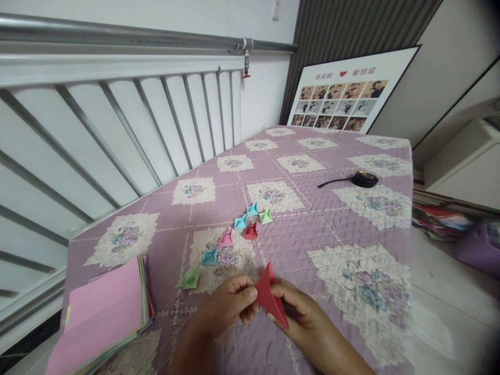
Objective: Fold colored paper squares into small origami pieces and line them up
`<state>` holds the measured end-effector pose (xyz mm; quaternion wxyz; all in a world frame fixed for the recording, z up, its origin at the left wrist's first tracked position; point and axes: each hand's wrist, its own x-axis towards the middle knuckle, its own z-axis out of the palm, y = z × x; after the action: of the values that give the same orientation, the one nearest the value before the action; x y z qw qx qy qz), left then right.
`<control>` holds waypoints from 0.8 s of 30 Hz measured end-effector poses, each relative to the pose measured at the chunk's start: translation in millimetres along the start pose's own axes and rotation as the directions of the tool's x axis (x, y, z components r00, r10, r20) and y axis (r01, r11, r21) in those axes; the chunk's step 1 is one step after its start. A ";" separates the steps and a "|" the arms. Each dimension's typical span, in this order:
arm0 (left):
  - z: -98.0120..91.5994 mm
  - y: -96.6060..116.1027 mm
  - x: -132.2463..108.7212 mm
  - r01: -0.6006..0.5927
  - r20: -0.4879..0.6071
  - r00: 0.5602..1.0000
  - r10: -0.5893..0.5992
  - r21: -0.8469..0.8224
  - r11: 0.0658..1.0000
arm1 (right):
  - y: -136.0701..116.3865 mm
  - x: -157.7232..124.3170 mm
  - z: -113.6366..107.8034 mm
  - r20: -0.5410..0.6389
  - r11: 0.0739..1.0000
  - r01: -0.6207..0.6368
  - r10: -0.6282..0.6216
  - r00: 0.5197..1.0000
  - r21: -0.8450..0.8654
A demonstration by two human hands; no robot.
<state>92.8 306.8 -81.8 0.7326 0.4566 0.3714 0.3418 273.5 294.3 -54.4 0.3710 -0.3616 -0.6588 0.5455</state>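
A folded piece of red paper (pixel 269 296) with pointed ends is held between both hands, above the tablecloth. My left hand (pixel 236 299) pinches its left side between thumb and fingers. Around its right side curl the fingers of my right hand (pixel 299 310), the thumb underneath. Just beyond the hands, several small folded paper boats lie in loose rows: a green boat (pixel 189 278) nearest, then a blue boat (pixel 210 256), a pink boat (pixel 225 238), a red boat (pixel 251 230) and others farther back.
A stack of coloured paper (pixel 103 312), pink on top, lies at the table's left front. A black object with a strap (pixel 364 179) rests at the right rear. The quilted purple tablecloth (pixel 297 234) borders a white radiator (pixel 128 140). A photo board (pixel 344 94) leans behind.
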 end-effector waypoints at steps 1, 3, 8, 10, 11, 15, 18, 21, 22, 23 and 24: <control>-0.4 -0.7 0.0 0.001 -0.004 1.000 -0.001 -0.005 1.000 | 0.0 0.4 0.4 0.012 1.000 0.009 -0.008 1.000 -0.004; -0.7 -2.1 0.1 0.007 -0.012 1.000 -0.007 -0.010 1.000 | 1.5 0.5 0.3 0.007 0.999 0.025 -0.024 1.000 -0.031; 1.5 -3.9 1.5 0.001 -0.020 1.000 0.000 0.048 0.999 | 7.3 -2.6 -2.5 -0.106 0.992 0.026 -0.039 0.994 -0.127; 2.3 -5.1 3.5 -0.016 -0.036 0.999 0.019 0.084 0.996 | 8.5 -4.1 -3.8 -0.142 0.986 0.012 -0.035 0.989 -0.164; 2.5 -6.2 4.8 -0.038 -0.046 0.998 0.043 0.106 0.994 | 8.9 -4.6 -4.4 -0.152 0.984 0.006 -0.033 0.988 -0.178; 1.7 -12.4 8.4 -0.187 -0.091 0.974 0.206 0.185 0.965 | 9.4 -5.4 -5.6 -0.145 0.982 -0.016 -0.012 0.989 -0.188; 0.6 -14.1 7.2 -0.279 -0.056 0.952 0.300 0.241 0.930 | 9.7 -5.2 -5.0 -0.121 0.979 -0.055 0.032 0.992 -0.194; 0.3 -10.4 5.5 -0.349 0.032 0.931 0.364 0.365 0.863 | 11.2 -5.7 -4.5 -0.093 0.979 -0.070 0.054 0.994 -0.189; 0.3 -8.6 5.4 -0.355 0.048 0.928 0.368 0.406 0.842 | 12.1 -6.1 -4.6 -0.097 0.978 -0.077 0.059 0.994 -0.193; 0.4 -6.9 5.6 -0.352 0.051 0.929 0.367 0.436 0.828 | 13.2 -6.5 -4.7 -0.107 0.976 -0.089 0.068 0.992 -0.200; 0.6 -5.5 6.1 -0.339 0.040 0.931 0.362 0.454 0.824 | 14.5 -7.0 -5.0 -0.121 0.972 -0.104 0.080 0.989 -0.209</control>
<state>97.2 309.8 -88.1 0.5215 0.6667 0.3679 0.3851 282.2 292.4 -68.7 0.3405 -0.4595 -0.6745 0.4668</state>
